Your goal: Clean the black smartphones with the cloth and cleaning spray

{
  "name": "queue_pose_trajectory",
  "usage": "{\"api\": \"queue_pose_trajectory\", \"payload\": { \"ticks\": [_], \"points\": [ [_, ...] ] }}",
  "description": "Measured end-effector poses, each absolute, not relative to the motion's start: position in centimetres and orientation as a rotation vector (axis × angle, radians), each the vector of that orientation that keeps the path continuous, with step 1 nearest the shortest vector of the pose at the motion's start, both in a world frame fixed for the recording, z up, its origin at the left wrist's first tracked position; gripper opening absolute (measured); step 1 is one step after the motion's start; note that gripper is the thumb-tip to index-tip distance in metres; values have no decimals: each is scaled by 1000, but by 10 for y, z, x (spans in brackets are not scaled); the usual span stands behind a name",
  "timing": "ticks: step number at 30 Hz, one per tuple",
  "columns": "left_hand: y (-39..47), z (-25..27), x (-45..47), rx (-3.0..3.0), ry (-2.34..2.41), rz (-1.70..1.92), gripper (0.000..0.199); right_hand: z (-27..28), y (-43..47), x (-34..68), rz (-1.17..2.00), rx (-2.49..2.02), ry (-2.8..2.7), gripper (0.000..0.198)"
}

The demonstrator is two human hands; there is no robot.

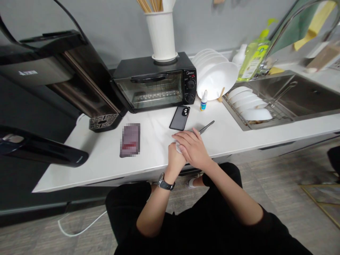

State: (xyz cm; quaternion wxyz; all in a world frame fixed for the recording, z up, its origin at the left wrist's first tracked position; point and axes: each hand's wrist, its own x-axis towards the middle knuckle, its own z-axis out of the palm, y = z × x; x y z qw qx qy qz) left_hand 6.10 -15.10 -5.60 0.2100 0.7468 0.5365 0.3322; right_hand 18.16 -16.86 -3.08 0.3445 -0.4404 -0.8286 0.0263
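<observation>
My left hand, with a dark wristwatch, is curled at the counter's front edge; its fingertips are hidden. Across it lies my right hand, fingers together and reaching left over its knuckles. A small piece of white tissue shows between the two hands, under the right fingers. Just past the right hand, a slim grey knife-like tool sticks out, its near part hidden. Beyond the hands a black phone case lies on the counter. A small white bottle with a blue and yellow label stands upright near it.
A blurred-out phone lies left on the white counter. Behind stand a toaster oven, plates and a utensil holder. A drinks machine is at left; the sink, holding bowls, is at right.
</observation>
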Motion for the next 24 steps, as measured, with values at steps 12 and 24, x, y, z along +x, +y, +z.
{"api": "queue_pose_trajectory", "payload": {
  "ticks": [12, 24],
  "points": [
    [-156, -38, 65, 1947, 1388, 1029, 24, -21, -98, 266, 243, -1946, -1616, 53],
    [-151, -50, 62, 2109, 1563, 878, 20, -24, -159, 183, 12, -1305, -1974, 38]
  ]
}}
